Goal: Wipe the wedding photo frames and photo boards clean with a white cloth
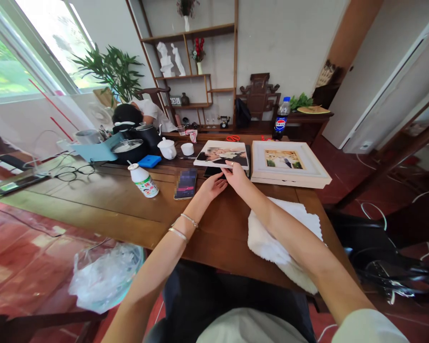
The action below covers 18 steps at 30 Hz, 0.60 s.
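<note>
A white-edged photo album point(221, 155) with a couple's picture on its cover, partly blurred out, lies over a dark flat thing on the wooden table. My right hand point(236, 175) grips the album's near edge, a ring on one finger. Just below that edge is my left hand point(214, 186), palm turned up and fingers stretched out, close to the right fingertips. Whether it touches the album I cannot tell. To the right sits a cream box point(289, 162) with a framed photo in its lid. A phone point(186, 183) lies left of my left hand.
Under my right forearm is a white towel point(271, 238). A white bottle with a straw point(143, 180), a blue case point(149, 161), a lidded white pot point(167, 148) and glasses point(75, 172) stand leftward. A cola bottle point(281, 119) is behind. A person point(146, 112) bends over across the table.
</note>
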Available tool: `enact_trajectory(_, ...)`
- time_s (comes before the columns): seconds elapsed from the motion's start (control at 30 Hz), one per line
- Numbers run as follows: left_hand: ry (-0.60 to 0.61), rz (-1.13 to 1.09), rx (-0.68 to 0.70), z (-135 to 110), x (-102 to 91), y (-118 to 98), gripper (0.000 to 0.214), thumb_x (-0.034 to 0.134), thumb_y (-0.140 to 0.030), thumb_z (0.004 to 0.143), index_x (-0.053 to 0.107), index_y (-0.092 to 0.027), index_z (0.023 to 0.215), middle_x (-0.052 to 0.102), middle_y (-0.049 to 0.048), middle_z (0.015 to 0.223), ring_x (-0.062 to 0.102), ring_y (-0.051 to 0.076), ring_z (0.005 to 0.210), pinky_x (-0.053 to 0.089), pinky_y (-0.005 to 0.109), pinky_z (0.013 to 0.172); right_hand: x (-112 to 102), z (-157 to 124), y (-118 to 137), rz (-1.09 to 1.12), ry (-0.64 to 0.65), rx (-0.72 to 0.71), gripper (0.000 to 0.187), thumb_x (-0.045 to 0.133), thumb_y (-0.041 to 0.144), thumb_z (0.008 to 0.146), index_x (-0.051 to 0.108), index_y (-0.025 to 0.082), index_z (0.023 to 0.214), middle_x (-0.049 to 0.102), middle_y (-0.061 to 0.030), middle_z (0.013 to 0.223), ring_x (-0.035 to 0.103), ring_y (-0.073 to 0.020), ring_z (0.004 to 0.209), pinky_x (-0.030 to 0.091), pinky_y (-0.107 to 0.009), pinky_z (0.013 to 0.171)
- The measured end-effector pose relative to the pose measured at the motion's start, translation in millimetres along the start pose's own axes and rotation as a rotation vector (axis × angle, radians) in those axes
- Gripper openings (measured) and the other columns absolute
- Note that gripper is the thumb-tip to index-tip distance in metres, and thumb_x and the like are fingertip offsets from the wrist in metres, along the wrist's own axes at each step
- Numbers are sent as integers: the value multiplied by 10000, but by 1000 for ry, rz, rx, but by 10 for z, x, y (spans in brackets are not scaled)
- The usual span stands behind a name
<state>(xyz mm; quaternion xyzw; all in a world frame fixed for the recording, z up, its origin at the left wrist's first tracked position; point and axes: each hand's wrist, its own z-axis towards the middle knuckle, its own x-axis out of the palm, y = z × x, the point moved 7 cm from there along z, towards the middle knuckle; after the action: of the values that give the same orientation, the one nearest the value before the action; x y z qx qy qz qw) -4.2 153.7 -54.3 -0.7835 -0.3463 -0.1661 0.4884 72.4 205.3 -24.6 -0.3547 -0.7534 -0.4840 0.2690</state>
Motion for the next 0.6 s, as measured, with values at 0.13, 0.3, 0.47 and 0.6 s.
enact_trajectory(0.13,-65,-26,60,183,46,-21,146,557,9,777,593,-131,796,610,55,697,622,131,649,533,283,743,-37,25,29,-6,4,3,219,549,-25,718,527,193,712,589,26,668,622,-102,688,586,-212,677)
enact_trajectory(0.3,-146,-86,165,306,109,-30,150,634,-52,767,535,-137,841,591,15,649,614,127,586,539,288,677,-31,41,55,-8,1,3,218,538,-15,730,540,201,758,590,26,673,622,-108,672,594,-206,622)
enact_trajectory(0.47,-225,-123,266,339,109,-31,250,698,-111,745,489,-170,869,574,-20,686,591,106,588,545,277,648,8,37,86,-12,15,3,226,540,-18,728,545,202,777,601,20,692,632,-113,691,598,-213,630)
enact_trajectory(0.6,-233,-146,321,292,112,-71,302,724,-72,698,485,-182,846,577,-29,725,603,104,648,544,253,655,44,15,114,-16,32,-2,224,542,-15,729,544,204,774,607,14,712,637,-122,729,602,-223,654)
